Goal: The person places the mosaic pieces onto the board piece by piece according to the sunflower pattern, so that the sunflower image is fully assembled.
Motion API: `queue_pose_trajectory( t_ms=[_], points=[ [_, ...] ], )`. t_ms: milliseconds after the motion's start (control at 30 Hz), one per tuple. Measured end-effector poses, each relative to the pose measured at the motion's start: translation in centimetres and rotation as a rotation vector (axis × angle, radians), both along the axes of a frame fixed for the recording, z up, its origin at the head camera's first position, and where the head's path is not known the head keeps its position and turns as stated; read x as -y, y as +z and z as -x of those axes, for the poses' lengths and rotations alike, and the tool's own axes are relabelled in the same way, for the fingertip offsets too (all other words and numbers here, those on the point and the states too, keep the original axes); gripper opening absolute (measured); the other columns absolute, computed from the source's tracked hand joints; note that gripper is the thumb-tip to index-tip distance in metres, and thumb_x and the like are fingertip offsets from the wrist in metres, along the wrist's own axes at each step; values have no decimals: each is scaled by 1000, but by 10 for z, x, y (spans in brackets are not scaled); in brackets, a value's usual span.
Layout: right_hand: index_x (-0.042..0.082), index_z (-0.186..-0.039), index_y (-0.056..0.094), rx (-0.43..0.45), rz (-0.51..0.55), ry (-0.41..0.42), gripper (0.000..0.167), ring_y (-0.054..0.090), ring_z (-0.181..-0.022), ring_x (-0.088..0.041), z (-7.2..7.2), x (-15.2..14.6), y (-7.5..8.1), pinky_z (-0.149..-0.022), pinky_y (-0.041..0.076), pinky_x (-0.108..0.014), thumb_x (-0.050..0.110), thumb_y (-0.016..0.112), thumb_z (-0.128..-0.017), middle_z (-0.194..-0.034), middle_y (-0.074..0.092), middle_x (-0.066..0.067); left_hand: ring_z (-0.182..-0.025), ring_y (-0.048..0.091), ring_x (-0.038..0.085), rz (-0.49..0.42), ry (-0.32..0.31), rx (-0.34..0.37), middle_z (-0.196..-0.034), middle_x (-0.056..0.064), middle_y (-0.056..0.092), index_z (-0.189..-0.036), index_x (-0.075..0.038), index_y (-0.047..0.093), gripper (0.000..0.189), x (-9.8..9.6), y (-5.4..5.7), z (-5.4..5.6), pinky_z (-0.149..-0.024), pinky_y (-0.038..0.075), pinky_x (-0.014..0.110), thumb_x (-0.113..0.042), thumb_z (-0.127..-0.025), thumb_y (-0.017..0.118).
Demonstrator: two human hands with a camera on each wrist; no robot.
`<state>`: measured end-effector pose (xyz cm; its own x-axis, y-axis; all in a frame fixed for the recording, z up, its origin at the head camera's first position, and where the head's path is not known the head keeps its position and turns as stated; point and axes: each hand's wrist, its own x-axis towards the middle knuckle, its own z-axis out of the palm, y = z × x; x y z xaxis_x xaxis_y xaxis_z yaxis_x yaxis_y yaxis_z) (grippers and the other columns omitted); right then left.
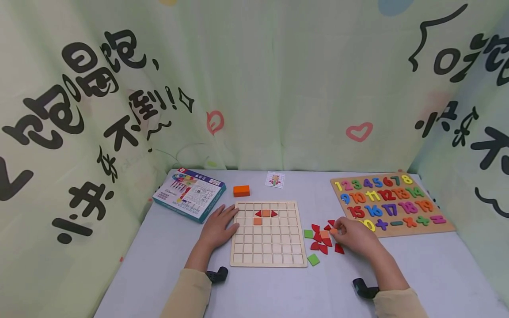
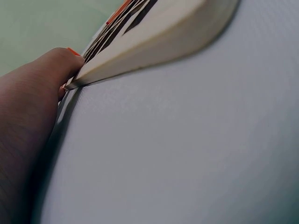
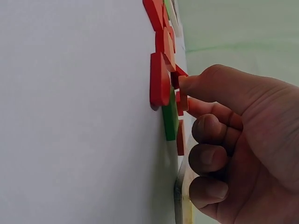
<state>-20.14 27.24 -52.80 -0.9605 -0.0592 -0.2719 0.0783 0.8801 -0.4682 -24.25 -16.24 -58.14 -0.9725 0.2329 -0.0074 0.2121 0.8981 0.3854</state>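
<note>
My left hand (image 1: 216, 227) rests at the left edge of the wooden grid board (image 1: 244, 254), fingers extended and thumb touching its edge. On the board lie an orange square (image 1: 266, 213) between two small red pieces, and another orange square (image 1: 257, 221) just below and left. To the right of the board, my right hand (image 1: 355, 236) pinches an orange tile (image 3: 183, 83) between thumb and index finger, the other fingers curled. Under and beside it are several loose red tiles (image 1: 315, 246), an orange square (image 1: 324, 234) and green squares (image 1: 313, 259).
A number puzzle board (image 1: 433, 227) lies at the right, close behind the right hand. A flat box (image 1: 188, 194) sits back left, beside an orange block (image 1: 241, 191). A small picture card (image 1: 275, 180) lies behind the grid board. A printed curtain (image 1: 310, 88) encloses the table.
</note>
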Motion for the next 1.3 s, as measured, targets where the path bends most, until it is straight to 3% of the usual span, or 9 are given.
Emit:
queue_pose_trajectory(
  t_ms=[267,533,867,1067,1300],
  points=[
    [8,-112,61,-8,19,-15,37,55,-81,-18,0,-4,7,-64,52,-30,33,72,-88,-86,61,-4,-153,21,24,-6,-4,3,-160,-11,34,-152,-33,39,59,0,1,-1,-123,24,50,-52,-97,51],
    [9,-115,61,-19,7,10,37,53,-74,-17,2,8,17,-60,49,-27,30,73,-88,-79,57,-4,-153,20,23,-5,-1,9,-161,-11,34,-152,-34,39,60,1,3,-1,-123,23,50,-53,-97,51],
    [13,-115,61,-41,11,65,34,51,-64,-18,11,40,30,-54,47,-27,27,74,-86,-74,55,-4,-153,20,23,-13,-5,10,-161,-11,34,-152,-33,39,59,0,5,-2,-123,23,50,-52,-97,51],
    [16,-116,61,-23,8,98,34,52,-67,-18,16,68,38,-53,47,-27,29,73,-87,-77,55,-5,-153,22,25,-15,-13,-5,-160,-9,35,-152,-32,40,59,0,5,-2,-122,25,51,-50,-97,52],
    [17,-112,64,-69,20,169,29,51,-70,-18,23,100,41,-56,43,-28,29,73,-88,-76,54,-4,-153,21,24,-28,-1,6,-160,-11,34,-152,-33,40,59,0,6,-3,-122,24,51,-51,-97,52]
  ],
)
